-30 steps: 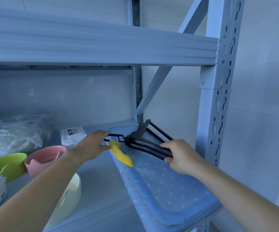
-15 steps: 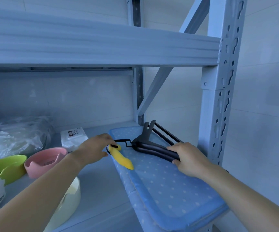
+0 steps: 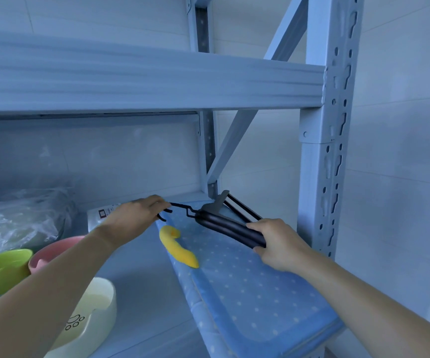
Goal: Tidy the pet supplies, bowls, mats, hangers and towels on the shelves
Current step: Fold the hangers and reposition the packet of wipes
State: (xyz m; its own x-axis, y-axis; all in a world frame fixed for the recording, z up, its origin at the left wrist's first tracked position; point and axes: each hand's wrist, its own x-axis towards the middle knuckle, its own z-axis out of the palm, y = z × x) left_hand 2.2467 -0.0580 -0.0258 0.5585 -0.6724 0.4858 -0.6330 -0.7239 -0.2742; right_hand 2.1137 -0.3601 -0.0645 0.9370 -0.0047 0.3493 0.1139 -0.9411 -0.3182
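Observation:
A bundle of black hangers (image 3: 228, 224) hovers just above a blue dotted mat (image 3: 255, 293) at the right end of the shelf. My right hand (image 3: 277, 244) grips the bundle's thick shoulder end. My left hand (image 3: 134, 218) pinches the wire hooks at the other end. A yellow curved piece (image 3: 179, 248) lies on the mat's left edge, below the hooks. Left of the mat stand a cream bowl with a paw print (image 3: 90, 319), a pink bowl (image 3: 53, 250) and a green bowl (image 3: 1, 267).
A clear plastic bag (image 3: 20, 218) and a white labelled packet (image 3: 103, 213) lie at the back of the shelf. The upper shelf beam (image 3: 144, 86) hangs low overhead. A metal upright (image 3: 322, 177) and a diagonal brace (image 3: 234, 146) close in the right side.
The hanger bundle has lifted a little and its hooks have come away from the yellow piece, which now lies free on the mat. Both hands keep their hold.

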